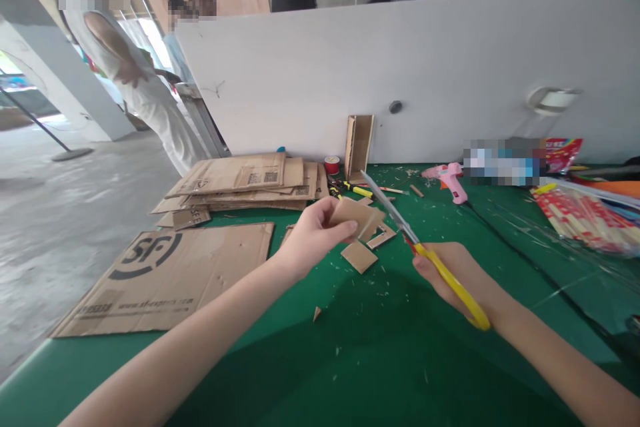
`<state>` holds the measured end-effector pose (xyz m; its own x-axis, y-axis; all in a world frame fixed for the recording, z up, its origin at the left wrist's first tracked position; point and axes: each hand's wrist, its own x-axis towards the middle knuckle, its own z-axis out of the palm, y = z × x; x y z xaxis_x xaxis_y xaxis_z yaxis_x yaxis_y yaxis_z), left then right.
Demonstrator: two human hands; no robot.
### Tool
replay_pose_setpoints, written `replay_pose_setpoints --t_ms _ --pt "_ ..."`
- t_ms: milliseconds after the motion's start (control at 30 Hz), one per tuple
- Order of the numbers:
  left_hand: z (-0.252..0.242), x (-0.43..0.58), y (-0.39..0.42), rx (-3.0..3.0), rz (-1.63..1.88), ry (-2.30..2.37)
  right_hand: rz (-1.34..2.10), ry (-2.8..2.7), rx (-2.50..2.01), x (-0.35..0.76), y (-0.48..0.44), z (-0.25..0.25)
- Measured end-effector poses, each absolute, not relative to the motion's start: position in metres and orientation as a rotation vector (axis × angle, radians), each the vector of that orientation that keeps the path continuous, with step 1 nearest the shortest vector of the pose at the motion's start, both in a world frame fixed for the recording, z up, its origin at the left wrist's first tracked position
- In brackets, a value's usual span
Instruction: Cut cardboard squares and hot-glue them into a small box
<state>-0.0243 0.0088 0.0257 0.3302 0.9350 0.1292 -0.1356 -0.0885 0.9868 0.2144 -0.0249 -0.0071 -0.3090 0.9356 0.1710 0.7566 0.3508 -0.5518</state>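
Right now, left hand (317, 235), grip pinched on a cardboard piece (345, 213), in front of the upright box (359, 147); right hand (457, 259), grip wrapped around yellow-handled scissors (424, 251), in front and right of that box!

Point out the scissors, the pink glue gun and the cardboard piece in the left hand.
Scissors (423, 251): head view, on the yellow handle, near the blades.
Pink glue gun (452, 178): head view, on the body, above the grip.
Cardboard piece (349, 211): head view, on its flat face.
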Motion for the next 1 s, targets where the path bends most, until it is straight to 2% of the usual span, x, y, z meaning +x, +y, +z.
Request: replay_pose_setpoints --t_ms 133,367,633,1000 --pt "0.022 -0.026 0.016 1.117 1.254 0.794 0.706 -2.163 -1.408 0.216 -0.022 -0.015" --pt "0.023 -0.026 0.021 0.872 1.400 0.713 0.608 -2.223 -1.409 0.225 -0.015 -0.016" --pt "0.019 -0.026 0.020 0.949 1.291 0.760 0.515 -2.397 -1.511 0.218 -0.021 -0.011" --pt "0.012 -0.023 0.019 1.019 1.311 0.759 0.579 -2.351 -1.460 0.222 -0.020 -0.015"
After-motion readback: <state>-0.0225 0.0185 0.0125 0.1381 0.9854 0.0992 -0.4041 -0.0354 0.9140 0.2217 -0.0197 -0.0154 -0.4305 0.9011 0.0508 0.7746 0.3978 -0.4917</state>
